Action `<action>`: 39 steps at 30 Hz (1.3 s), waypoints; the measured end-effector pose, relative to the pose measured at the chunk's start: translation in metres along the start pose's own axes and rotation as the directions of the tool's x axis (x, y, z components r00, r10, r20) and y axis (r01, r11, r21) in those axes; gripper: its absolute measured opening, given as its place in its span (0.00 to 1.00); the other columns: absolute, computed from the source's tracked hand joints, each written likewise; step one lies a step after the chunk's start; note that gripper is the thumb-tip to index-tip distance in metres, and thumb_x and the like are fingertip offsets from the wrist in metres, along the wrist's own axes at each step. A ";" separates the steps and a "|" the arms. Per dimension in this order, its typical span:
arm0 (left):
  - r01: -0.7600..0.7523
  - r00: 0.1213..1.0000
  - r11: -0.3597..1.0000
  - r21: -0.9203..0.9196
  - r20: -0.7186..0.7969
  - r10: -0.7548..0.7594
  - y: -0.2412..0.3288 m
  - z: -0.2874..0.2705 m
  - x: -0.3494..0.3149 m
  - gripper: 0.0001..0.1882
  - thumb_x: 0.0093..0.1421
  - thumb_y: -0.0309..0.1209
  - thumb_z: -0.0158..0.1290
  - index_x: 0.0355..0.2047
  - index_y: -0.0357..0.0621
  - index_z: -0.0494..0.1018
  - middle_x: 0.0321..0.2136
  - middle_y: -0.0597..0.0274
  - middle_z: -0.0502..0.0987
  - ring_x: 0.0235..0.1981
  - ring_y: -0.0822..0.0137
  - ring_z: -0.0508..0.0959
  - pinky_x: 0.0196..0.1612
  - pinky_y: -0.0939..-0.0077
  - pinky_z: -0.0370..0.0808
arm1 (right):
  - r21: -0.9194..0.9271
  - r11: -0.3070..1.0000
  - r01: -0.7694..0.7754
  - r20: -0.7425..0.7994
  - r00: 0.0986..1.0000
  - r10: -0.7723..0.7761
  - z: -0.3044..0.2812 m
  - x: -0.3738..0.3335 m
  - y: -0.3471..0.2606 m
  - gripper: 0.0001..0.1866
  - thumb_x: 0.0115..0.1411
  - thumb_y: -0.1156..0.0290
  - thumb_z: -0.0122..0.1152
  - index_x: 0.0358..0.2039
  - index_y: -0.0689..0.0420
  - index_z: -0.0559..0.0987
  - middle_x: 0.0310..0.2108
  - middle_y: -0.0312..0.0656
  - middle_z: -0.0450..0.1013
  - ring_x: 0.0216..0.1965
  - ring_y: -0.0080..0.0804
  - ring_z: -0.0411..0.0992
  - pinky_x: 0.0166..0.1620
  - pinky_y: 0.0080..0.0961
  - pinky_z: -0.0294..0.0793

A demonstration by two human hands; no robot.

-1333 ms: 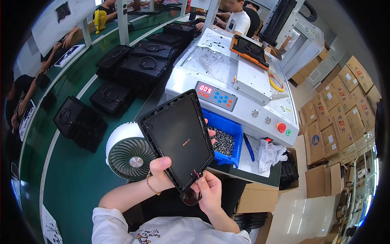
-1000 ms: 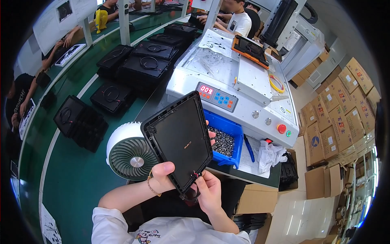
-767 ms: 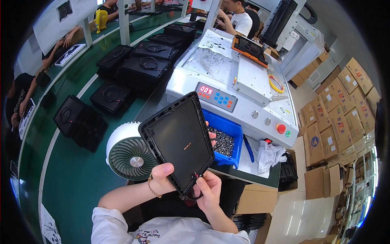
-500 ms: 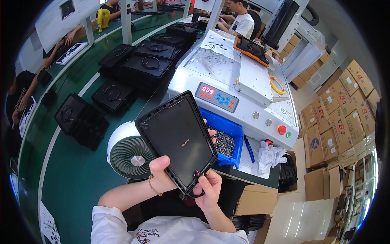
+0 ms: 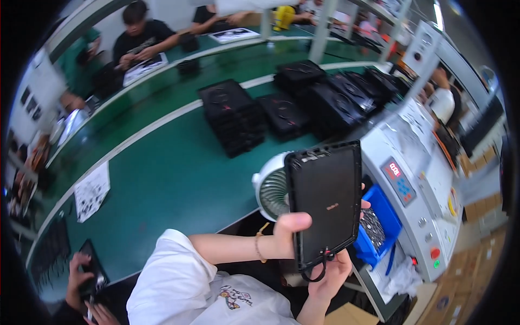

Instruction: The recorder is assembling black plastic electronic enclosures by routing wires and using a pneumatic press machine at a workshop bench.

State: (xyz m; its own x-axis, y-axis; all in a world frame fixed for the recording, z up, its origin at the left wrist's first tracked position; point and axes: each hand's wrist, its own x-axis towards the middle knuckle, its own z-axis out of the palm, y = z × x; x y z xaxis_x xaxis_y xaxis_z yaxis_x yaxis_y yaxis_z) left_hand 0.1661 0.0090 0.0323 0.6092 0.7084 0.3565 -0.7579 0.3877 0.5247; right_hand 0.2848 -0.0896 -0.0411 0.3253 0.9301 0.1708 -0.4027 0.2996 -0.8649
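In front of me I hold up a black rectangular plastic casing point(image 5: 327, 200) with a raised rim. My left hand point(image 5: 290, 233) grips it, thumb over the near left edge and fingertips showing past the right edge. At the lower corner, where a short black cable point(image 5: 314, 275) loops out, my right hand point(image 5: 335, 271) has its fingers closed on the casing. A bit of red shows by the cable's exit. Behind the casing, a round white fan point(image 5: 271, 187) is partly covered. A blue bin point(image 5: 391, 222) of small metal pieces point(image 5: 374, 230) stands to its right.
Stacks of black casings point(image 5: 233, 116) stand on the green table point(image 5: 168, 173). At right is a white machine point(image 5: 411, 211) with a lit display, buttons and crumpled white cloth point(image 5: 403, 279) nearby. At lower left, another person's hand point(image 5: 78, 279) is by a dark panel point(image 5: 95, 265).
My view has swung left, so the table and machine appear farther right. The casing, still in both hands, now stands more upright in view. Another person's hands have come into sight at lower left.
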 end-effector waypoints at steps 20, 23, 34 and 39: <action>0.148 0.103 0.661 0.735 -0.677 0.729 0.159 -0.043 -0.321 0.21 0.67 0.45 0.44 0.42 0.39 0.74 0.32 0.55 0.79 0.35 0.61 0.79 0.40 0.70 0.77 | 0.406 0.906 -0.123 0.159 0.985 0.063 -0.021 0.007 0.025 0.20 0.61 0.59 0.55 0.45 0.60 0.67 0.36 0.41 0.65 0.30 0.23 0.60 0.34 0.19 0.61; 0.348 0.107 0.543 0.765 -0.607 0.787 0.163 -0.043 -0.313 0.21 0.66 0.45 0.44 0.42 0.39 0.74 0.32 0.54 0.79 0.35 0.60 0.79 0.40 0.69 0.76 | 0.403 0.908 -0.117 0.151 0.987 0.060 -0.026 0.007 0.025 0.19 0.61 0.60 0.55 0.44 0.60 0.67 0.35 0.40 0.65 0.29 0.23 0.60 0.34 0.19 0.61; 0.842 0.251 -0.041 0.538 -0.323 0.912 0.174 -0.046 -0.278 0.20 0.66 0.43 0.45 0.42 0.37 0.74 0.32 0.52 0.77 0.36 0.58 0.78 0.42 0.67 0.75 | 0.208 0.976 -0.064 0.156 0.987 0.031 -0.038 0.002 0.022 0.19 0.58 0.57 0.59 0.36 0.59 0.67 0.27 0.37 0.63 0.28 0.23 0.60 0.32 0.19 0.59; 0.724 0.494 -0.322 0.611 -0.133 0.859 0.120 -0.043 -0.217 0.13 0.62 0.35 0.51 0.37 0.34 0.73 0.35 0.48 0.74 0.37 0.53 0.75 0.42 0.64 0.72 | 0.132 0.969 -0.209 0.359 0.921 0.150 -0.037 -0.006 0.035 0.15 0.53 0.69 0.65 0.34 0.64 0.71 0.27 0.44 0.71 0.29 0.28 0.70 0.33 0.18 0.67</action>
State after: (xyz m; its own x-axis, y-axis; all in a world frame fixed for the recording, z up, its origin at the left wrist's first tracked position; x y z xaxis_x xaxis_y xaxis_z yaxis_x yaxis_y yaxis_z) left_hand -0.0674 -0.0726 -0.0155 -0.3811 0.7616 0.5242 0.8273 0.0277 0.5611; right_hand 0.3006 -0.0922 -0.0900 -0.0679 0.9779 0.1975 -0.5713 0.1242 -0.8113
